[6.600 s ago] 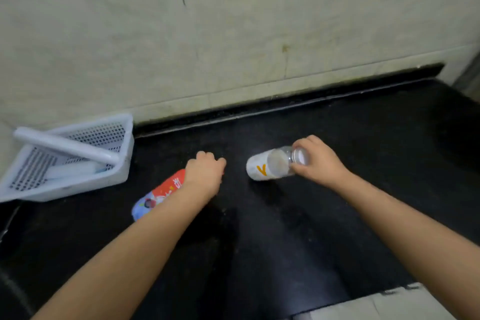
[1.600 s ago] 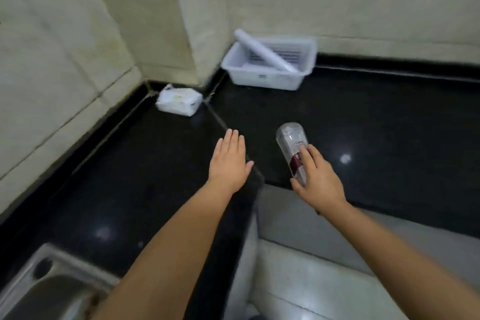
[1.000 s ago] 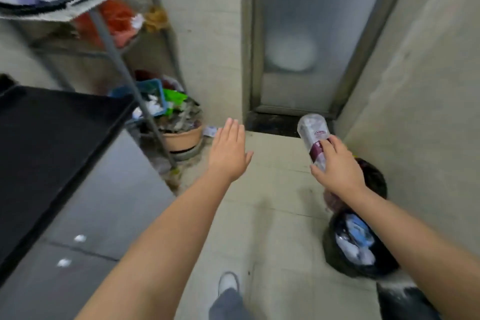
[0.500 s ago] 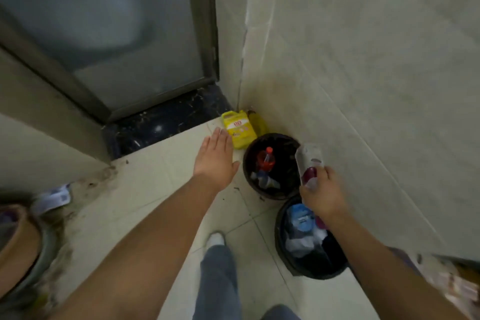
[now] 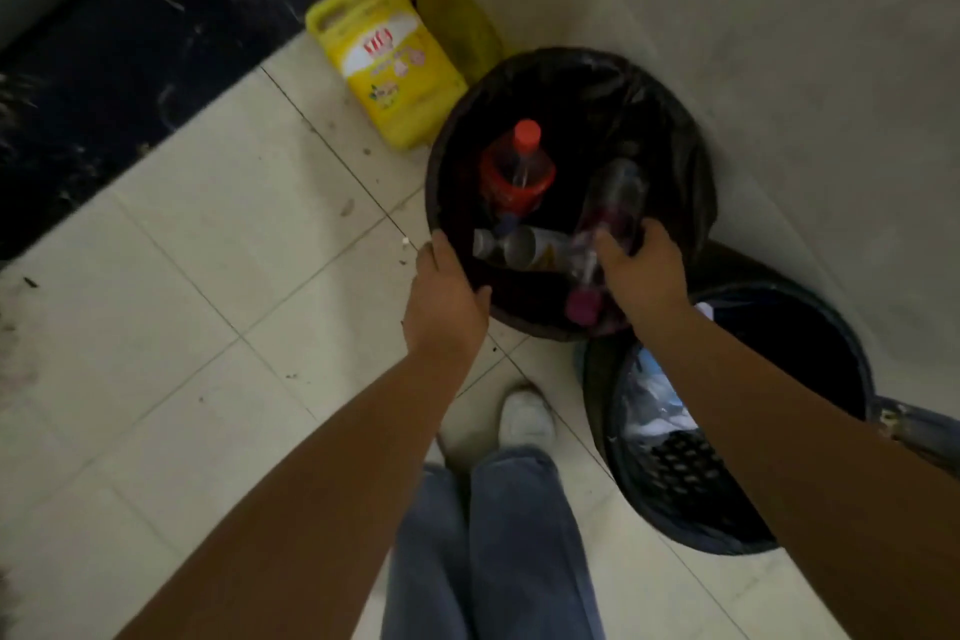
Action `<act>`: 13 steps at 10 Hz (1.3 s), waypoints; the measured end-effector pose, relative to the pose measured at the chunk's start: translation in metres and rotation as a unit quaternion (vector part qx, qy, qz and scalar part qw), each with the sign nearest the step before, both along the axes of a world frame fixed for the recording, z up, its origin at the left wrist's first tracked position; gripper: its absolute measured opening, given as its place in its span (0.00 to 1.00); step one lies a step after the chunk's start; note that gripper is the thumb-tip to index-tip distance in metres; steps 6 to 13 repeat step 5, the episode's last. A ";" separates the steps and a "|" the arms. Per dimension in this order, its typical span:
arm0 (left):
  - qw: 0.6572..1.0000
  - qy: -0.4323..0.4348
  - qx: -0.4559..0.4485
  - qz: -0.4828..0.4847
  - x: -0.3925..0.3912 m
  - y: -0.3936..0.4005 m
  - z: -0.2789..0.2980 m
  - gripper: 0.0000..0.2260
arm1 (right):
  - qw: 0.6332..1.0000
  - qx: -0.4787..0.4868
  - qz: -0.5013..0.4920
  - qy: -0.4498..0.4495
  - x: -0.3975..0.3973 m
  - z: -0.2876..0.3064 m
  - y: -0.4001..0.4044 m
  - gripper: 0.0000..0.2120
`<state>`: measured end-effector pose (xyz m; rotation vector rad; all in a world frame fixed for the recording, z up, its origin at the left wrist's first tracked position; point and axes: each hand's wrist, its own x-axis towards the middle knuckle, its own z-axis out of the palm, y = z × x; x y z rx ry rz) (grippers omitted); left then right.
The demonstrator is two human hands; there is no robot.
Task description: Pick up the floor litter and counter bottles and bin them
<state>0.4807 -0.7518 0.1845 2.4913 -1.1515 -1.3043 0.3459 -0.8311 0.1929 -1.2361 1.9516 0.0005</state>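
A round bin lined with a black bag (image 5: 670, 130) stands in the corner by the wall. My right hand (image 5: 641, 270) is over its near side, shut on a clear bottle with a dark red label (image 5: 615, 200) that points into the bin. Inside lie a red-capped bottle (image 5: 517, 172), a white-labelled bottle (image 5: 519, 250) and a pink-capped bottle (image 5: 584, 299). My left hand (image 5: 447, 299) grips the bin's near left rim.
A second black-lined bin (image 5: 810, 343) with white and blue waste stands to the right, under my right forearm. A yellow jug (image 5: 387, 73) leans in the corner behind the first bin. My white shoe (image 5: 524, 418) and jeans are on the pale tiled floor.
I have leaned in over the bins. My right hand has lowered the clear bottle into the far bin's mouth, and my left hand, open in the air before, now holds the rim.
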 end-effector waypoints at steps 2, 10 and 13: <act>1.000 -0.023 -0.013 0.016 -0.007 -0.009 -0.020 0.30 | 0.994 -0.063 -0.017 -0.085 0.001 0.002 0.003 0.19; 0.997 -0.058 0.054 -0.021 -0.003 -0.024 0.013 0.32 | 0.960 -0.235 0.043 -0.148 -0.002 0.090 -0.047 0.24; 0.997 -0.058 0.054 -0.021 -0.003 -0.024 0.013 0.32 | 0.960 -0.235 0.043 -0.148 -0.002 0.090 -0.047 0.24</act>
